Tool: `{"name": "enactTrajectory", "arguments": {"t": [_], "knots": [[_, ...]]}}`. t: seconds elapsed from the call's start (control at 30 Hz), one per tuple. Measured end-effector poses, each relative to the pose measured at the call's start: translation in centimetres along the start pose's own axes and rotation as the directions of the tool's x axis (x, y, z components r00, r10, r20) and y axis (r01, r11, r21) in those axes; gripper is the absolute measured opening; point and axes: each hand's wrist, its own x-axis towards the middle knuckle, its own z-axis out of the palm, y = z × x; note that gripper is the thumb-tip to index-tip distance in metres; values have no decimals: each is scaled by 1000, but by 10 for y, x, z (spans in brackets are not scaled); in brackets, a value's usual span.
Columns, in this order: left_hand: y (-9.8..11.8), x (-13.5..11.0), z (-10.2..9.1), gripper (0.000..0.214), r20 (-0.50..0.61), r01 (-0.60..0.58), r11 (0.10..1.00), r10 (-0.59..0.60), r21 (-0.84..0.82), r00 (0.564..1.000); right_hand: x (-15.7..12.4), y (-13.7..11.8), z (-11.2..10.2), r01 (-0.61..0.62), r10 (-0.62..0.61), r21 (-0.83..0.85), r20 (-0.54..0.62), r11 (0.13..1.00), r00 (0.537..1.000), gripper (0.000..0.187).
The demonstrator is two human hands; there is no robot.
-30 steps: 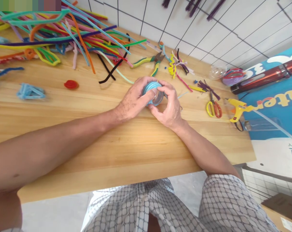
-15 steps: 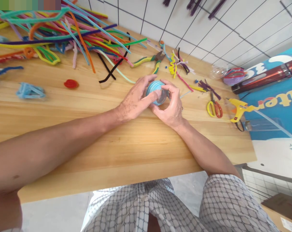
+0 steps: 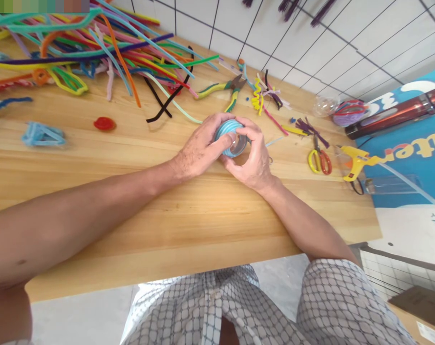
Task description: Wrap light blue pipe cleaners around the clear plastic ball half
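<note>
Between my two hands is a clear plastic ball (image 3: 240, 144) partly wrapped in rings of light blue pipe cleaner (image 3: 227, 127). My left hand (image 3: 203, 146) is closed on its left side, the thumb pressing across the front onto the blue rings. My right hand (image 3: 253, 158) curls round the right side, with fingers at the top and the thumb below. A bare see-through part of the ball shows between the two hands. The thin light blue end (image 3: 274, 141) of a pipe cleaner sticks out to the right of my right hand. My fingers hide the ball's far side.
Pipe cleaners (image 3: 131, 52) of many colours pile up at the back left. Pliers (image 3: 235, 88), scissors (image 3: 320, 160) and a yellow glue gun (image 3: 356, 160) lie beyond and right. A red disc (image 3: 104, 123) and a light blue bundle (image 3: 42, 134) lie left. A clear ball (image 3: 325, 105) stands near the tiled wall.
The ball has shifted slightly left and turned a little in my hands, so more of its clear part shows. Both hands keep their hold.
</note>
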Motion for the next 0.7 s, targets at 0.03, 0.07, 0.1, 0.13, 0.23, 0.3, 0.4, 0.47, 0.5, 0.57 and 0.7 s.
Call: {"name": "enactTrajectory", "arguments": {"t": [0.03,0.07,0.1,0.13,0.23,0.3,0.4,0.47,0.5,0.57,0.7], "knots": [[0,0,0,34,0,1,1000,-1,-5,1000,0,-1,0,-12,12,5,3,1000,1000,68],[-1,0,0,33,-1,2,1000,-2,-11,1000,1,-2,-1,-19,19,5,2,1000,1000,68],[-2,1,0,32,-5,2,1000,-2,-17,1000,1,-3,-1,-26,26,1,2,1000,1000,68],[-3,1,0,32,-9,-3,1000,2,-23,1000,1,-5,-2,-34,35,-6,3,999,999,67],[-6,2,1,34,-12,-17,999,17,-30,1000,0,-6,-3,-94,95,-36,18,995,995,68],[-8,2,0,35,-12,-26,999,25,-27,1000,-1,-5,-4,-131,133,-53,38,990,990,71],[-9,2,0,37,-11,-42,999,42,-32,999,-2,0,-3,-69,70,-42,39,997,997,73],[-9,1,0,39,-15,-37,998,36,-45,999,-2,2,-2,-8,9,-30,23,1000,1000,74],[-9,1,0,40,-20,-31,998,30,-51,999,-1,3,-2,8,-7,-27,17,1000,1000,74],[-10,1,1,40,-25,-31,998,29,-61,999,0,3,-2,18,-18,-23,8,1000,1000,75],[-12,1,1,37,-31,-25,997,22,-71,999,0,3,-2,24,-24,-19,-8,1000,1000,74]]}}
